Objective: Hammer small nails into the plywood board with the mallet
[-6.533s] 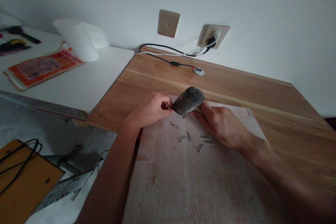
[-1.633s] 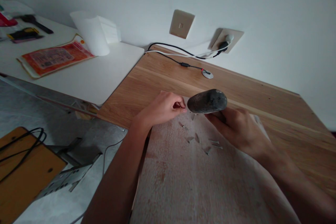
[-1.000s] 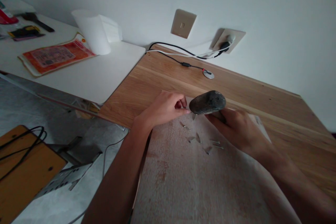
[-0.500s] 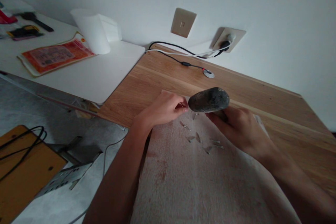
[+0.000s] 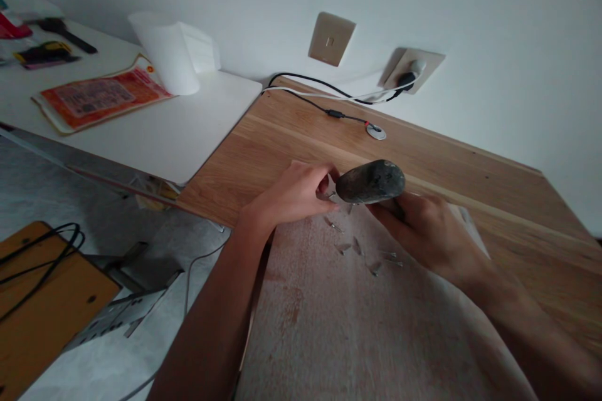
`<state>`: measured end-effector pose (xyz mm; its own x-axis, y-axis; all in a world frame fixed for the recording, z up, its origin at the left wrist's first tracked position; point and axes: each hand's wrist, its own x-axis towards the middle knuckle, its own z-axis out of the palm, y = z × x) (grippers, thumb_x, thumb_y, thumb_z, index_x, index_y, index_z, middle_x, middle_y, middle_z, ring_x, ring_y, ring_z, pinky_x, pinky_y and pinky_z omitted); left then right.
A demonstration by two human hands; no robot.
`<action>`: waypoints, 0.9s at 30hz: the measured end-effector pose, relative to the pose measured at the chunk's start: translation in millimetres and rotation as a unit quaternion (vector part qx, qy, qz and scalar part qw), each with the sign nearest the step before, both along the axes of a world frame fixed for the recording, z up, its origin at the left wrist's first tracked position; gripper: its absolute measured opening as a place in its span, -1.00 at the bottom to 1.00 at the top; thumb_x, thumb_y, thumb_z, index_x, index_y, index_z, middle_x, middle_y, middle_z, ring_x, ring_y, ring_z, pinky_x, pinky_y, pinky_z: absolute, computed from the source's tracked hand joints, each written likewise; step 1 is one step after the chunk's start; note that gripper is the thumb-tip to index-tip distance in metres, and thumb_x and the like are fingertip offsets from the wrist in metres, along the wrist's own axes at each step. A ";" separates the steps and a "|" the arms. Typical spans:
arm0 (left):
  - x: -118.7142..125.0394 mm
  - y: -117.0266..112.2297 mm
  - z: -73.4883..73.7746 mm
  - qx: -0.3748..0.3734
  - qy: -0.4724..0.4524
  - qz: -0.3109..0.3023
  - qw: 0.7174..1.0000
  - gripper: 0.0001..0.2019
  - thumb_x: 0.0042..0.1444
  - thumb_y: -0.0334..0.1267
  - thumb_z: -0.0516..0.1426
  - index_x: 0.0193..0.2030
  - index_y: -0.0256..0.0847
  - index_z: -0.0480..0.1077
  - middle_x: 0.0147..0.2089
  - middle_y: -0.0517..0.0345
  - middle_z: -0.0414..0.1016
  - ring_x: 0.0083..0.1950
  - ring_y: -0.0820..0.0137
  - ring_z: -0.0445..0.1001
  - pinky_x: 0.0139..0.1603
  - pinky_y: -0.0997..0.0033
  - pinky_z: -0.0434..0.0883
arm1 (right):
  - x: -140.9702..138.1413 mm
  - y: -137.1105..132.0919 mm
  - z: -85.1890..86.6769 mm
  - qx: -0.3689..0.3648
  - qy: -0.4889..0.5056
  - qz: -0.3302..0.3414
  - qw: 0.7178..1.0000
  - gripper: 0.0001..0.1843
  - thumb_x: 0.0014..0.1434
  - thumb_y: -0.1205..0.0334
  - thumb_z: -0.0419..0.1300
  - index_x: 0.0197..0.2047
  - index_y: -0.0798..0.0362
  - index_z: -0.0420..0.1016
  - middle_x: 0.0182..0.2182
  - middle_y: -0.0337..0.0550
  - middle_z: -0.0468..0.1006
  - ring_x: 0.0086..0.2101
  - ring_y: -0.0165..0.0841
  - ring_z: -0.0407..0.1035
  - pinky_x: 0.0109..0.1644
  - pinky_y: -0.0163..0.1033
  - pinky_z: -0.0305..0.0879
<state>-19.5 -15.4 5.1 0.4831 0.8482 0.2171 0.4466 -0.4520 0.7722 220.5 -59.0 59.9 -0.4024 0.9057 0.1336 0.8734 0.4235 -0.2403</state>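
Note:
My right hand (image 5: 435, 235) grips the handle of a hammer (image 5: 371, 182), whose dark, worn head is held above the far end of a pale wooden board (image 5: 320, 332). Close to the left of the head is my left hand (image 5: 301, 194), its thumb and forefinger parted. A small thin nail (image 5: 332, 195) shows in the gap between them; I see no finger pressed on it. Several loose nails (image 5: 335, 226) lie scattered on the board below the hammer. The hammer head hides part of the board's far end.
The board lies on a wood-grain desk (image 5: 235, 163) against a wall with a plugged-in socket (image 5: 416, 72). Cables (image 5: 333, 114) run along its back. A white table (image 5: 207, 119) on the left carries a red-orange packet (image 5: 103, 97) and a white roll (image 5: 172, 62). An orange-brown stool (image 5: 51, 301) stands below.
My left thumb and forefinger have moved apart from a pinch, and the small nail now shows between them. The hammer head has shifted slightly left and down.

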 end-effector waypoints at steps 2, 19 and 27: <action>0.5 0.3 0.3 -0.005 -0.002 0.000 1.000 -0.75 0.09 -0.34 0.41 -0.10 -0.21 0.54 -0.26 0.18 0.59 -0.23 0.36 0.53 -0.21 0.37 0.38 | 1.7 0.2 -2.1 -0.003 -0.004 0.001 1.000 -0.61 0.38 0.00 0.11 -0.48 -0.09 0.25 -0.61 -0.17 0.46 -0.62 -0.30 0.34 -0.49 -0.19 -0.01; 1.2 1.4 -1.0 0.051 0.016 -0.004 0.999 -0.94 0.21 -0.41 0.26 -0.25 -0.24 0.59 -0.26 0.09 0.63 -0.23 0.35 0.53 -0.19 0.35 0.36 | -7.6 0.7 -3.9 0.006 0.034 0.007 0.999 -0.62 0.37 0.03 0.09 -0.49 -0.09 0.22 -0.66 -0.25 0.33 -0.66 -0.37 0.18 -0.49 -0.19 -0.03; -0.5 1.3 -0.4 0.037 0.016 -0.003 0.999 -0.94 0.19 -0.37 0.30 -0.32 -0.23 0.55 -0.29 0.13 0.59 -0.27 0.37 0.49 -0.26 0.36 0.32 | -0.3 5.0 -10.4 -0.005 0.024 0.013 1.000 -0.60 0.36 -0.01 0.10 -0.49 -0.09 0.20 -0.64 -0.22 0.39 -0.64 -0.36 0.24 -0.49 -0.20 0.01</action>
